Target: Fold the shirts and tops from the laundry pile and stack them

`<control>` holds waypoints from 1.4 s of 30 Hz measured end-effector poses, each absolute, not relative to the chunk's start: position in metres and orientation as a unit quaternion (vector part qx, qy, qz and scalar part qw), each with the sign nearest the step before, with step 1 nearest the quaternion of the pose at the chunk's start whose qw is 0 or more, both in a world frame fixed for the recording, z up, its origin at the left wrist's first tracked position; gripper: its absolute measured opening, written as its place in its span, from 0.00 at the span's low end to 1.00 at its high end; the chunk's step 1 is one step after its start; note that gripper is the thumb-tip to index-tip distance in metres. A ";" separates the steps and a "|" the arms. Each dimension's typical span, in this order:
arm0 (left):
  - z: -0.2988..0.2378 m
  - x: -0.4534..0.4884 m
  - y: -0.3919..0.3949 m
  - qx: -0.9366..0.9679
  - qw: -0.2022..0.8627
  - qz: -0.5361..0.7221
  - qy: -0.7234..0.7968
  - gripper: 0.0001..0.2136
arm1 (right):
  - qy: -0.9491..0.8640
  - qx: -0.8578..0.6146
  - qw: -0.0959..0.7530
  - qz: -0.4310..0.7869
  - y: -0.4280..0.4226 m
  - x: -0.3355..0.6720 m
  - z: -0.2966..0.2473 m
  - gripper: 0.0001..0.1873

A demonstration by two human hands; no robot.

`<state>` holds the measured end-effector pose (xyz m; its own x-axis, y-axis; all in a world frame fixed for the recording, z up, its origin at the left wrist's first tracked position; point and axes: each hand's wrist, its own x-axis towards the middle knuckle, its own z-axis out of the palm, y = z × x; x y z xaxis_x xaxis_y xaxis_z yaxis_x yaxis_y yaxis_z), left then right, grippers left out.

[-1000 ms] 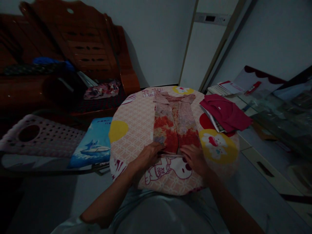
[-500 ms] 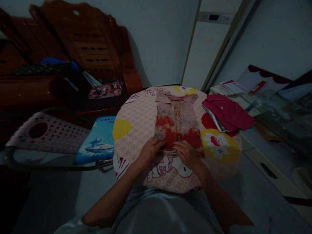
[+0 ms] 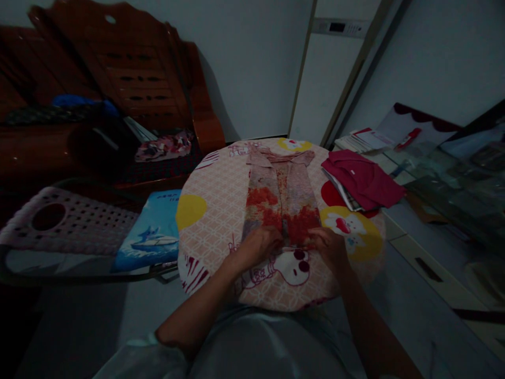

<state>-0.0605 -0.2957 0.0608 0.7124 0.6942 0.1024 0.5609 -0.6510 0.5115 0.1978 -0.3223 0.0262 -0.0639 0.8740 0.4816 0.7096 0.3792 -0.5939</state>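
Note:
A patterned shirt (image 3: 282,195), pinkish grey with rusty red patches, lies folded into a narrow strip on the round table, its collar at the far end. At the strip's near edge, my left hand (image 3: 260,246) has its fingers curled in on the fabric near the middle. My right hand (image 3: 330,246) pinches the near right corner of the shirt between thumb and fingers. Under it spreads a pale tablecloth (image 3: 213,221) with cartoon prints and yellow spots.
Folded clothes with a magenta garment (image 3: 363,179) on top lie at the table's right edge. A woven chair (image 3: 84,226) with a blue cushion (image 3: 152,231) stands left. Behind it is a wooden bench (image 3: 134,79). A glass-topped cabinet (image 3: 422,168) stands to the right.
My left hand has moved from the near left corner of the shirt toward the middle of its edge. My right hand has shifted right to the corner. The view has turned slightly right.

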 end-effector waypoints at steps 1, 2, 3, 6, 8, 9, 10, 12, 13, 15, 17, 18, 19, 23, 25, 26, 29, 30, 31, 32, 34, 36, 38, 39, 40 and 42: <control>0.058 -0.048 -0.293 0.905 0.230 0.143 0.328 0.11 | -0.718 -0.553 0.411 0.101 -0.323 0.199 0.025 0.17; 0.054 -0.037 -0.290 0.913 0.226 0.139 0.310 0.11 | -0.714 -0.556 0.412 0.103 -0.324 0.200 0.024 0.17; 0.049 -0.027 -0.287 0.920 0.218 0.134 0.297 0.12 | -0.713 -0.559 0.410 0.107 -0.325 0.200 0.022 0.17; 0.037 -0.008 -0.281 0.934 0.191 0.119 0.279 0.12 | -0.710 -0.566 0.404 0.111 -0.327 0.201 0.018 0.16; 0.032 -0.003 -0.277 0.932 0.190 0.115 0.288 0.10 | -0.712 -0.567 0.400 0.110 -0.329 0.204 0.015 0.17; 0.032 -0.003 -0.275 0.928 0.198 0.118 0.294 0.09 | -0.715 -0.563 0.399 0.109 -0.329 0.204 0.014 0.17; 0.032 -0.002 -0.273 0.922 0.209 0.127 0.300 0.09 | -0.721 -0.555 0.400 0.109 -0.330 0.205 0.014 0.17; 0.033 -0.002 -0.269 0.906 0.242 0.163 0.306 0.10 | -0.734 -0.540 0.398 0.106 -0.331 0.204 0.012 0.16; 0.034 -0.001 -0.268 0.896 0.261 0.186 0.307 0.10 | -0.740 -0.536 0.394 0.100 -0.332 0.202 0.012 0.15; 0.036 0.001 -0.266 0.874 0.299 0.235 0.303 0.11 | -0.750 -0.538 0.377 0.075 -0.332 0.198 0.009 0.18; 0.039 0.003 -0.264 0.851 0.335 0.271 0.299 0.11 | -0.756 -0.548 0.357 0.039 -0.330 0.195 0.005 0.21; 0.040 0.004 -0.264 0.842 0.348 0.284 0.299 0.10 | -0.756 -0.554 0.348 0.021 -0.329 0.195 0.003 0.21; 0.041 0.004 -0.264 0.833 0.358 0.294 0.301 0.10 | -0.756 -0.560 0.340 0.004 -0.328 0.195 0.000 0.20; 0.046 0.004 -0.264 0.822 0.364 0.317 0.302 0.10 | -0.746 -0.581 0.319 -0.058 -0.328 0.209 -0.006 0.19; 0.046 0.002 -0.265 0.833 0.356 0.315 0.284 0.10 | -0.742 -0.580 0.325 -0.085 -0.331 0.219 -0.004 0.18; 0.046 0.002 -0.266 0.842 0.348 0.308 0.273 0.10 | -0.741 -0.577 0.329 -0.094 -0.334 0.224 -0.003 0.17; 0.040 0.002 -0.270 0.884 0.307 0.257 0.242 0.11 | -0.752 -0.566 0.320 -0.104 -0.343 0.234 0.000 0.16; 0.037 0.002 -0.271 0.897 0.290 0.232 0.239 0.11 | -0.758 -0.566 0.308 -0.100 -0.346 0.236 0.001 0.17; 0.034 0.002 -0.274 0.908 0.273 0.208 0.240 0.10 | -0.765 -0.566 0.293 -0.093 -0.348 0.237 0.000 0.18; 0.031 0.002 -0.276 0.915 0.261 0.187 0.245 0.10 | -0.771 -0.568 0.277 -0.083 -0.350 0.237 0.000 0.19; 0.028 -0.001 -0.280 0.924 0.248 0.158 0.245 0.09 | -0.780 -0.571 0.250 -0.060 -0.353 0.237 0.000 0.22; 0.030 -0.006 -0.284 0.932 0.250 0.149 0.219 0.09 | -0.783 -0.572 0.240 -0.047 -0.355 0.237 0.002 0.24; 0.035 -0.016 -0.287 0.936 0.259 0.146 0.188 0.11 | -0.788 -0.564 0.245 -0.043 -0.356 0.235 0.007 0.24; 0.038 -0.023 -0.289 0.936 0.263 0.146 0.182 0.14 | -0.794 -0.552 0.251 -0.040 -0.357 0.234 0.009 0.25; 0.041 -0.031 -0.291 0.934 0.265 0.147 0.188 0.16 | -0.804 -0.535 0.257 -0.034 -0.358 0.232 0.011 0.26; 0.046 -0.048 -0.294 0.929 0.256 0.149 0.222 0.22 | -0.826 -0.498 0.263 -0.018 -0.360 0.227 0.012 0.28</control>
<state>-0.0478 -0.2943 0.0457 0.8572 0.4884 0.1637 0.3360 -0.7710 0.5410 0.2271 -0.3597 0.0119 -0.3660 0.8135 0.4520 0.8325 0.5033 -0.2316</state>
